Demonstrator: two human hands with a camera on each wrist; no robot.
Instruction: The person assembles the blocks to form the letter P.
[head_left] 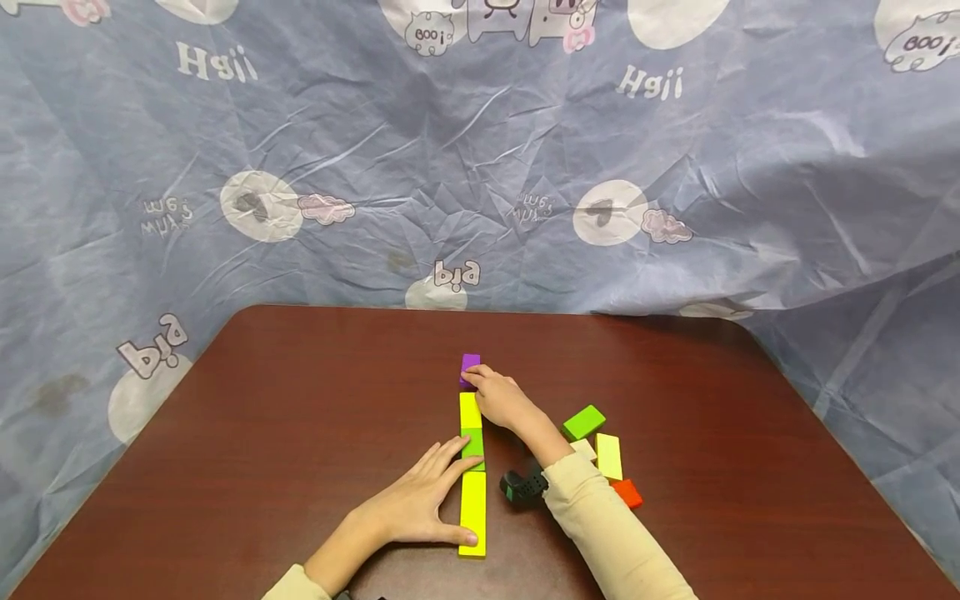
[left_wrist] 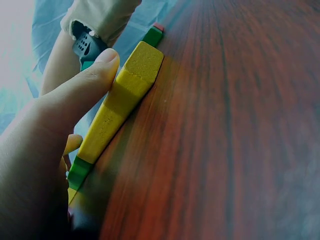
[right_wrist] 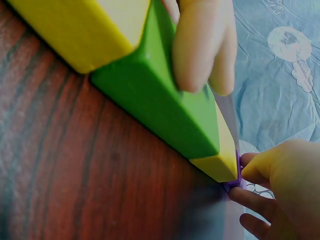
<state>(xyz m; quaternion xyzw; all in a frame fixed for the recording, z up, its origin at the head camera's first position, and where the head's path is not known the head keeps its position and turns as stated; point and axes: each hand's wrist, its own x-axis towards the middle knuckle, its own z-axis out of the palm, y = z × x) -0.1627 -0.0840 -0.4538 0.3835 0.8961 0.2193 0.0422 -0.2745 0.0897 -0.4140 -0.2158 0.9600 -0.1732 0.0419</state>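
Observation:
A straight row of blocks runs away from me: a long yellow block point(head_left: 472, 504), a green block point(head_left: 471, 447) and a shorter yellow block point(head_left: 468, 411). Beyond its far end is a purple block point(head_left: 471, 362), a narrow strip of table showing between them in the head view. My right hand point(head_left: 507, 402) pinches the purple block between thumb and fingers point(right_wrist: 255, 202). Spread along the row, my left hand point(head_left: 415, 502) rests its thumb on the near part of the long yellow block and its fingertips on the green one.
Right of the row, partly behind my right forearm, lie a loose green block point(head_left: 583, 422), a pale yellow block point(head_left: 609, 457), a cream block point(head_left: 583, 450) and a red block point(head_left: 627, 493). A black wrist strap point(head_left: 523, 486) hangs under the right sleeve. Patterned cloth point(head_left: 450, 167) hangs behind the table.

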